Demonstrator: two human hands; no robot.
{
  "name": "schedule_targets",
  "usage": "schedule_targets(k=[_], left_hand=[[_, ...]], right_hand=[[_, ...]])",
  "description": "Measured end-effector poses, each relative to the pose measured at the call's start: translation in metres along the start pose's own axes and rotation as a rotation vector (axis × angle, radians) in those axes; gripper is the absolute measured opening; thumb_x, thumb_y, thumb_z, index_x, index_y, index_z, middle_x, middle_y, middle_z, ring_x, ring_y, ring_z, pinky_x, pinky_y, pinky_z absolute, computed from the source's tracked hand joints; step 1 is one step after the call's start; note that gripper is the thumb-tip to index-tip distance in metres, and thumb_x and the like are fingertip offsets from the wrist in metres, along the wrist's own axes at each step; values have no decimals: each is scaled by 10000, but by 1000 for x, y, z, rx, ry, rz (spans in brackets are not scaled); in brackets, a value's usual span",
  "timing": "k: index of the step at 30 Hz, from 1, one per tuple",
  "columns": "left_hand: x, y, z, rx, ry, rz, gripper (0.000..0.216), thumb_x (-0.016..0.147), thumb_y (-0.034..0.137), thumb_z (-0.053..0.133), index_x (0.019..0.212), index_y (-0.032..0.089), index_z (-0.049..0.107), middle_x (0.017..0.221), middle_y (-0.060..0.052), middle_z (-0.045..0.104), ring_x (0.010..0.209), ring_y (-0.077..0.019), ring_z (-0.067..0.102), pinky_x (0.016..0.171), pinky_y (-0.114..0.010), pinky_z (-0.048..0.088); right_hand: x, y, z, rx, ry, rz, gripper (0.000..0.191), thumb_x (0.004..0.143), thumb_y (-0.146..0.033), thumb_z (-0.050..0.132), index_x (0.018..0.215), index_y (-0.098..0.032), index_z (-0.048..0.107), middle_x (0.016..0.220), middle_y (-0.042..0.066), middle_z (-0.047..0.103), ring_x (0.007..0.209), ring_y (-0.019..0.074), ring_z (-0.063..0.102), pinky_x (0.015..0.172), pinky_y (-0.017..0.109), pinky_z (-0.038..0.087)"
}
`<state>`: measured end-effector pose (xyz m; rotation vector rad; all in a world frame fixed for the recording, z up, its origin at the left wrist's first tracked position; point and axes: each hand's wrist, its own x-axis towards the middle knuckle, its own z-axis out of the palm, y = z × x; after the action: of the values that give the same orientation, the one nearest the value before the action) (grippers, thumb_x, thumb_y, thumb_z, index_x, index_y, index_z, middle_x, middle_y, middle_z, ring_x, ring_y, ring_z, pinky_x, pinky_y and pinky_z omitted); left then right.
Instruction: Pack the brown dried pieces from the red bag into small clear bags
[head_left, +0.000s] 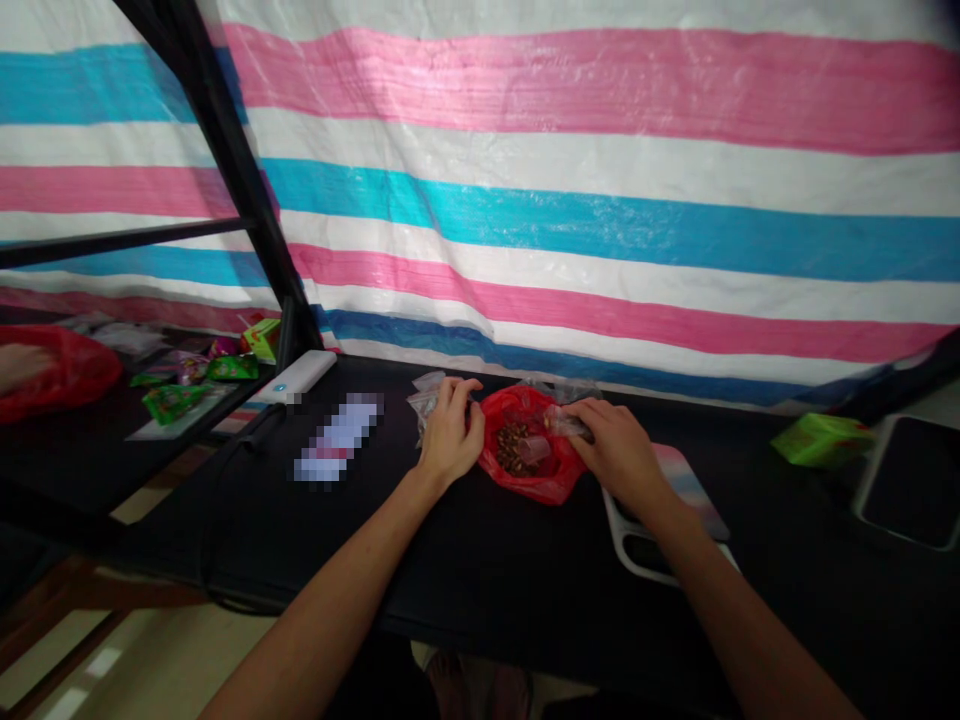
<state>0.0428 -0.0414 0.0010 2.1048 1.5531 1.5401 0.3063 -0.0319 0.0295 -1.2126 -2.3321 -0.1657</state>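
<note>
A red plastic bag (551,488) lies spread on the dark tabletop, with small brown pieces (514,450) and a small clear plastic cup (533,449) inside. At its left edge rests my left hand (452,432), its fingers bent and the thumb apart from them, with nothing plainly held. Crumpled clear plastic bags (422,400) lie just beyond those fingers. Over the right rim of the red bag, my right hand (616,450) is closed on a small clear plastic bag (564,422); what the bag contains is too blurred to tell.
Under my right forearm lies a white-framed scale (690,490). A green packet (821,441) and a dark-screened device (911,480) sit at right. Left are a blurred phone-like object (337,440), a white power strip (300,378), green wrappers (180,402) and another person's hand (22,367) at a red bag.
</note>
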Motion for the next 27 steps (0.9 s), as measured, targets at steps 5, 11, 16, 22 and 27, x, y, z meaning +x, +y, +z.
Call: schedule_targets(k=[5,11,16,22,27], left_hand=[[0,0,2,-9,-19,17,274,963,159,437,1204,226,547,1142,-77,532,939,-189,607,842,-345,509],[-1,-6,5,-47,-21,-12,272,975,166,416,1208,232,540,1142,-75,540,965,-194,619,867,-355,515],[0,-10,6,-62,-27,-29,255,976,167,417,1186,226,549,1117,-72,558,967,-197,619,893,-370,516],[0,-10,6,-28,-22,-36,251,967,167,433,1185,228,542,1053,-55,560,912,-193,611,865,-365,506],[0,-12,6,-30,-24,-34,243,969,169,437,1181,234,536,1040,-48,568,901,-191,609,860,-366,493]], right_hand=[[2,-2,7,4,-51,-16,223,909,-221,582,1104,-242,688,1095,82,740,995,278,648,845,407,445],[3,-1,-14,342,-65,219,576,942,-323,554,1508,-258,465,1145,69,755,958,261,708,853,391,540],[-16,30,-60,504,-283,366,607,918,-483,609,1471,-242,541,1333,86,691,1119,315,692,944,422,575],[-44,70,-81,428,-432,447,865,803,-491,751,1569,-316,388,1463,83,601,1259,372,625,1075,512,513],[-49,72,-81,455,-399,435,793,798,-398,744,1533,-339,454,1371,77,665,1175,363,678,971,480,590]])
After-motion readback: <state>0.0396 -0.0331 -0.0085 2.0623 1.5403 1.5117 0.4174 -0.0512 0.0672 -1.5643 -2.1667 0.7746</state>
